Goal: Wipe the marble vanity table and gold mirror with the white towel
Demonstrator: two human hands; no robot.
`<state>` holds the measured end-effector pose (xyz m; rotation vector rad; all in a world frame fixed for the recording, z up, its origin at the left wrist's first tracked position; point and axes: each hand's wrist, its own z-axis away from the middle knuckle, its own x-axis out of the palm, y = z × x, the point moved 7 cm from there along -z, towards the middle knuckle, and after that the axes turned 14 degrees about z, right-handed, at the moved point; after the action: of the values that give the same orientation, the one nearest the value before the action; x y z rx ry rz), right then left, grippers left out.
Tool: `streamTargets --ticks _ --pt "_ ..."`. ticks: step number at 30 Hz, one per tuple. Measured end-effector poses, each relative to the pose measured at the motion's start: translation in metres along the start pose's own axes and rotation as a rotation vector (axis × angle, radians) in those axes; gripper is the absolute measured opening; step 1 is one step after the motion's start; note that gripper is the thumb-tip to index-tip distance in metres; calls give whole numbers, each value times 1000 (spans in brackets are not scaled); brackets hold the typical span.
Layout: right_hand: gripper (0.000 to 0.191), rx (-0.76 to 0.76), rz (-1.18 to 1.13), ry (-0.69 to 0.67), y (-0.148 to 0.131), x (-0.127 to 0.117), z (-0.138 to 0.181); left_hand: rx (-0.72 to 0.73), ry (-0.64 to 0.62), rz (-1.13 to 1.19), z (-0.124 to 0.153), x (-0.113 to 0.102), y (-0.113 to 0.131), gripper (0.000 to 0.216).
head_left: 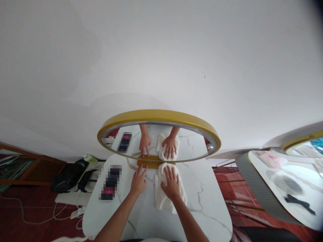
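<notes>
A white cloth (161, 198) lies folded on the white marble-patterned tabletop (209, 215). Spread flat on top of it is my right hand (171, 183), fingers apart and pointing toward the mirror. My left hand (138, 179) has its fingers stretched out, with the tips at the gold mirror base (153, 163); it holds nothing. Above the base, the oval gold-framed mirror (158, 115) reflects both hands and the cloth.
A blurred-out dark rectangular item (111, 181) lies on the tabletop's left. Beyond the right edge stands another white table (287, 174) with a pink packet (269, 159) and a black strip (299, 204). A black bag (69, 176) and cables are at the left.
</notes>
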<state>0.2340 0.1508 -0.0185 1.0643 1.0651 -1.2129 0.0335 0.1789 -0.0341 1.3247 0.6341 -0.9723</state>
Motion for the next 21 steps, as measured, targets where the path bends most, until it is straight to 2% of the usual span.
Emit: streamTargets --ticks 3,5,14,18,21 --pt "78 19 -21 5 5 2 0 -7 10 -21 1 0 2 82" --pt "79 6 -41 14 -1 2 -1 -4 18 -31 1 0 3 82" --pt "78 -159 -83 -31 -64 -8 -14 -23 -2 -50 0 0 4 78" --pt "77 -212 -114 -37 -68 -13 -15 -15 5 -25 1 -2 6 75" --pt "76 -207 -108 -26 -58 -12 -13 -12 6 -32 1 -1 7 76"
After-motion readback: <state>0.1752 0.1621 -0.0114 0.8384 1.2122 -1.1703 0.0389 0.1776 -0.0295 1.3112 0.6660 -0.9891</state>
